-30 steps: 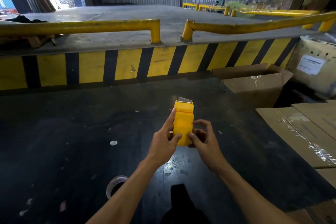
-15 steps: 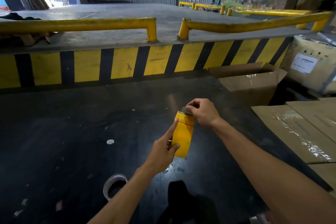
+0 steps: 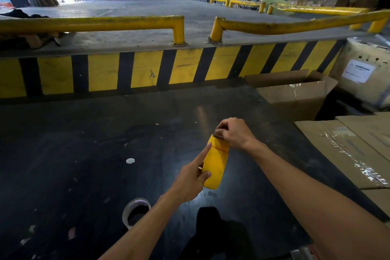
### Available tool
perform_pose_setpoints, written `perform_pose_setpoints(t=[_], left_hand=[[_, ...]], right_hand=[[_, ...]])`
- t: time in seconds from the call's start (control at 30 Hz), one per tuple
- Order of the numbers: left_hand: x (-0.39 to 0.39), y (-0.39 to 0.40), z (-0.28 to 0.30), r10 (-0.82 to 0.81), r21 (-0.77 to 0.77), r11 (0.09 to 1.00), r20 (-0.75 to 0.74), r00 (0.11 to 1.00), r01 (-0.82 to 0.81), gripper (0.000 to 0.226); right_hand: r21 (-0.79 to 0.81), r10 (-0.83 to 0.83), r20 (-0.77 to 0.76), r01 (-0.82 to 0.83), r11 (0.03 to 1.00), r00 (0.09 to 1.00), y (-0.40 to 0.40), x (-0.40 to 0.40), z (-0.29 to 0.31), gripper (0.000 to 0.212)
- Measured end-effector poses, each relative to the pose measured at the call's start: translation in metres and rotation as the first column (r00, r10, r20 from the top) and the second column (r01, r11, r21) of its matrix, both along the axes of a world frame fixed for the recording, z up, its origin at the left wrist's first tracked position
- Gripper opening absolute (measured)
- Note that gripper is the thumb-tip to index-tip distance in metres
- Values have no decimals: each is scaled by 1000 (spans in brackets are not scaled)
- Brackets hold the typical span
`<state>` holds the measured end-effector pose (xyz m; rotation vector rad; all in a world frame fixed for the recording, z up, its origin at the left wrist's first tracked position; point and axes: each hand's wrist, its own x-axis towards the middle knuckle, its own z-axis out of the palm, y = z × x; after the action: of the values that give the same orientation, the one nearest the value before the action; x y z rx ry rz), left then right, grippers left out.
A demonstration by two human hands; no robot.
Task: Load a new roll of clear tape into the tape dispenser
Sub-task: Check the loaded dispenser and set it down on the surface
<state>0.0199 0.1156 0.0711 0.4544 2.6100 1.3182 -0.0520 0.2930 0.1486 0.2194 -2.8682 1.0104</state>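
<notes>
Two bare hands meet on a yellow plastic tape dispenser (image 3: 216, 163) that we hold up above a dark, scuffed work table (image 3: 84, 154). Our left hand (image 3: 190, 181) grips the dispenser's lower side, thumb against its near face and index finger stretched up along its left edge. Our right hand (image 3: 234, 133) is curled over the top end, fingertips pinched at the thin metal blade (image 3: 218, 137) there. We cannot tell whether tape sits inside the dispenser. A roll of clear tape with a pale core (image 3: 136, 212) lies flat on the table near its front edge, just left of our left forearm and well apart from the dispenser. Flattened brown cardboard boxes sealed with clear tape (image 3: 348, 150) are stacked to the right.
</notes>
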Motion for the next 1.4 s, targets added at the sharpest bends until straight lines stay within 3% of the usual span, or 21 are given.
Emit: perform_pose_setpoints(t=[0.13,0.33,0.6,0.7,0.77,0.87,0.93,1.03,1.27,1.4], left_hand=[[-2,2,-4,9,6,1000,23,1000,-9,86],[-1,9,-16,71,84,993,91,993,-79,87],[5,16,-23,126,106,984,155,980,-144,85],[1,18,-22,184,137,970,124,975,-200,84],[-1,20,-27,241,143,955,133,961,-259,85],[-1,20,-36,311,78,945,77,947,-317,84],[1,19,-39,330,38,943,-1,944,-330,78],[5,17,-39,312,-31,948,-98,945,-316,65],[6,5,-40,100,-213,965,-234,967,-152,69],[9,-16,-54,227,-157,948,-283,932,-278,66]], right_hand=[[92,-61,-66,67,993,996,-9,1,-14,20],[56,-154,-175,166,985,973,-19,16,-50,20],[92,-119,-189,139,986,975,-24,25,-76,27],[132,-71,-137,89,987,988,-31,32,-86,38],[129,-123,-85,134,983,989,-35,36,-89,43],[-93,-194,184,213,973,964,-39,40,-91,47],[-326,-101,367,230,917,925,-40,40,-96,53],[-535,-8,442,271,800,897,-34,40,-108,61],[-620,55,430,250,744,901,-20,37,-116,53],[-591,81,475,250,767,876,-13,35,-129,52]])
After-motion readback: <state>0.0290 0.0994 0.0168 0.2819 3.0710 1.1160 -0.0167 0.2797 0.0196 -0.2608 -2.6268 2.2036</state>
